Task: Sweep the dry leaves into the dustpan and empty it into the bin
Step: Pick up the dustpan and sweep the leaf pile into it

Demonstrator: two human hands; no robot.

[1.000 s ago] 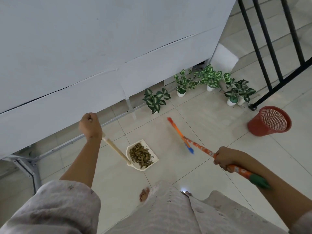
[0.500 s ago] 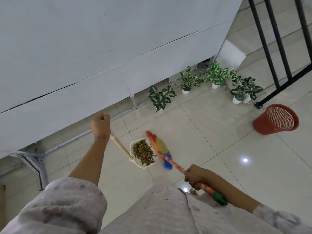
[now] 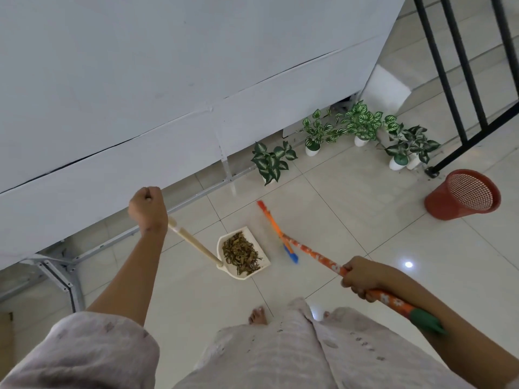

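Observation:
A white dustpan (image 3: 262, 259) rests on the tiled floor in front of my feet, with a heap of dry brown leaves (image 3: 242, 253) inside it. Its long cream handle (image 3: 193, 242) slants up to my left hand (image 3: 148, 209), which is closed around the top end. My right hand (image 3: 358, 276) grips the orange flowered broom handle (image 3: 314, 255). The broom head (image 3: 276, 231), orange with a blue tip, stands on the floor just right of the dustpan's open side, not touching it. A red mesh bin (image 3: 463, 195) stands at the far right.
A white wall panel on a metal frame (image 3: 64, 265) runs along the left and back. Several small potted plants (image 3: 362, 127) line the wall foot, one (image 3: 271, 161) just beyond the broom. Black stair railing (image 3: 455, 80) rises behind the bin. Pale glossy tiles lie between dustpan and bin.
The broom head was against the dustpan's mouth half a second ago and has swung back out to the right. The dustpan stays put with the leaves in it.

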